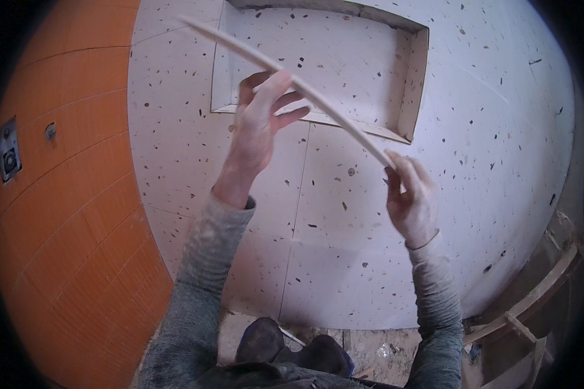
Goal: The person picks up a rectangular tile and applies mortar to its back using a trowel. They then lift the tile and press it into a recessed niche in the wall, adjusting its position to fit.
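Note:
A long, thin, pale strip [340, 117] slants from upper left to lower right in front of a white speckled tile wall [350, 214]. My left hand [259, 126] is closed around its middle, some of its fingers stretched out beneath. At the strip's lower right end, my right hand [412, 198] pinches it between thumb and fingers. Behind the strip, a rectangular niche [418, 78] is set into the wall, lined with the same speckled tile. The strip crosses in front of the niche's lower edge; I cannot tell whether it touches there.
An orange tiled wall [78, 168] meets the white one on the left. It carries a metal fitting plate [9, 150] and a small round pipe outlet [50, 131]. A wooden frame [532, 301] leans at the lower right. Loose debris [386, 350] lies on the floor near my feet.

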`<state>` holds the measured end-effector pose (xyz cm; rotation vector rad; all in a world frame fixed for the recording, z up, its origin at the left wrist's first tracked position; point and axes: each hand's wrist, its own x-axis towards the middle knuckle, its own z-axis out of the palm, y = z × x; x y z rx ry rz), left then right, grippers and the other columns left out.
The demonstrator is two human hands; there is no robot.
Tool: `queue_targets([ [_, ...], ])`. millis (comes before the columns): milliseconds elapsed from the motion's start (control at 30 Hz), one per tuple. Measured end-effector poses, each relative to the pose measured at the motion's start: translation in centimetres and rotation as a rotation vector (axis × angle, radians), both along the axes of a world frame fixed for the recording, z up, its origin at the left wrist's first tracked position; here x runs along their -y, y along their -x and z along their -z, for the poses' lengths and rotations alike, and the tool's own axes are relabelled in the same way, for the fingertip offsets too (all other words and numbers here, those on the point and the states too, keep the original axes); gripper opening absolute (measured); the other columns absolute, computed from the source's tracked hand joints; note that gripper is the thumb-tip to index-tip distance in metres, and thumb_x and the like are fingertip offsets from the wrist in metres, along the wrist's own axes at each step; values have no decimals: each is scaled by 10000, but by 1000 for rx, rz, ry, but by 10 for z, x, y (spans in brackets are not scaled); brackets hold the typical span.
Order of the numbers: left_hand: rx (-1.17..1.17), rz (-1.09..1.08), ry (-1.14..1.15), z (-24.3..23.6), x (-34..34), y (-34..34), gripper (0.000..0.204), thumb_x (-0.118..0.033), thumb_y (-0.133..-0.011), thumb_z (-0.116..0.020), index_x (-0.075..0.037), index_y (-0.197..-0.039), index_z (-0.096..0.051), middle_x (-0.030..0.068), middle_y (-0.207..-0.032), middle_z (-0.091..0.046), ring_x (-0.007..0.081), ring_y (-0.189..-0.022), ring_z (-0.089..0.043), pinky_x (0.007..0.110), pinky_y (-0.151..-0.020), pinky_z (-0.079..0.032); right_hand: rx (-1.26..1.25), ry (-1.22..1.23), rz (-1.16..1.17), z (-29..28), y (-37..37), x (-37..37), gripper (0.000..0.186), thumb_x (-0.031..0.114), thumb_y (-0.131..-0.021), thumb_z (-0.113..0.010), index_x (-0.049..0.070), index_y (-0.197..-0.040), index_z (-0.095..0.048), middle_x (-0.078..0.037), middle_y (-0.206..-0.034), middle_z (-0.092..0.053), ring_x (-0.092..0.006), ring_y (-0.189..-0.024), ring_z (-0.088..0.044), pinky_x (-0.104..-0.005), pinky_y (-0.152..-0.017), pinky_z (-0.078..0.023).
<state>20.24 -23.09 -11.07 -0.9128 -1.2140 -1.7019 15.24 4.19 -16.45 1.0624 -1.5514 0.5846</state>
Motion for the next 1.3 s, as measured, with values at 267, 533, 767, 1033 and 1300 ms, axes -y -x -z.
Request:
queue_targets([
  [267, -28, 67, 121, -84, 4, 55, 414, -394, -994, -628, -48, -1209, -552, 110, -1164, -562, 328, -1089, -647, 488, -1017, -538, -129, 36, 102, -78, 43, -1, 235, 0, -921, -659, 58, -1148, -677, -168, -1004, -723, -332, -788, -730, -407, -686, -577],
  [533, -58, 101, -2, -123, 13, 93, 394, -357, -980, -646, -51, -1208, -551, 100, -1154, -518, 297, -1134, -566, 543, -1040, -529, -164, 17, 177, -128, 73, 11, 260, 15, -917, -657, 86, -1165, -687, -173, -1047, -729, -361, -864, -730, -420, -731, -577],
  [767, -155, 0, 27, -130, 43, 79, 501, -368, -938, -682, -30, -1277, -534, 120, -1222, -512, 294, -1208, -529, 503, -1066, -519, -186, 101, 107, -147, 90, 40, 268, 23, -867, -669, 101, -1121, -702, -110, -1006, -742, -324, -875, -732, -431, -765, -580],
  [1033, -217, -9, -47, -137, 62, 72, 461, -318, -975, -653, -29, -1289, -481, 138, -1234, -490, 324, -1247, -524, 577, -1134, -461, -249, 83, 132, -181, 108, 63, 232, 79, -907, -666, 110, -1135, -697, -98, -1032, -742, -325, -921, -724, -455, -814, -578],
  [1300, -258, -30, -26, -144, 68, 76, 432, -297, -980, -659, -36, -1282, -492, 136, -1257, -494, 329, -1273, -515, 560, -1144, -465, -303, 141, 127, -204, 123, 76, 260, 40, -894, -686, 98, -1147, -703, -134, -1047, -748, -340, -925, -734, -431, -804, -589],
])
